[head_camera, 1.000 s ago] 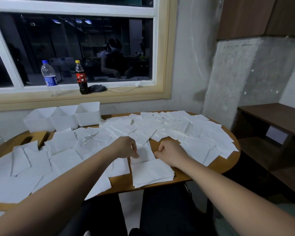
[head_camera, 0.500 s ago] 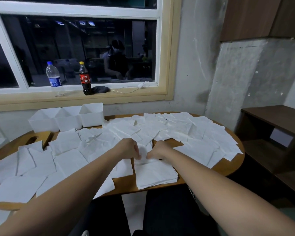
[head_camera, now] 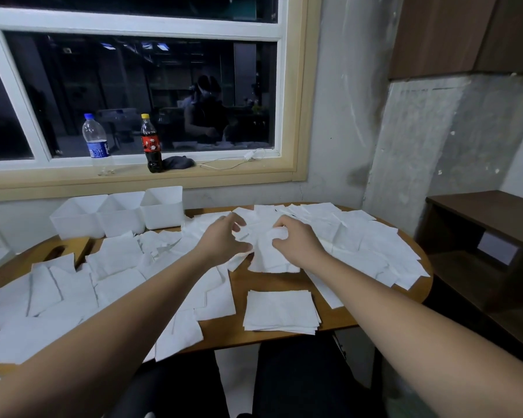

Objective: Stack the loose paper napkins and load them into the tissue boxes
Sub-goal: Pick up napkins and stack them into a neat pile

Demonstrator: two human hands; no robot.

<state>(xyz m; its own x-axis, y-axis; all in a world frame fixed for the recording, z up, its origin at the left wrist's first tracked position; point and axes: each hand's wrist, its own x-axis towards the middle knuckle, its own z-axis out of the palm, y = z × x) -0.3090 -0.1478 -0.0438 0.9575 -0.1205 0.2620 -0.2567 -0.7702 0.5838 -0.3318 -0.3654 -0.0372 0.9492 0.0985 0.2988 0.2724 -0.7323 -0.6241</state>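
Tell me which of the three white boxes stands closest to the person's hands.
The rightmost box, nearest the left hand; the middle box and leftmost box stand farther to the left.

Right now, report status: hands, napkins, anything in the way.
Right hand pinches a crumpled white paper napkin mid-table; left hand arched beside it, grip unclear. White napkin stack at near edge; three white plastic boxes look empty. Loose napkins cover the table between.

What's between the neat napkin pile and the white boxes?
In the head view, loose napkins cover the table there, and the left forearm crosses over them.
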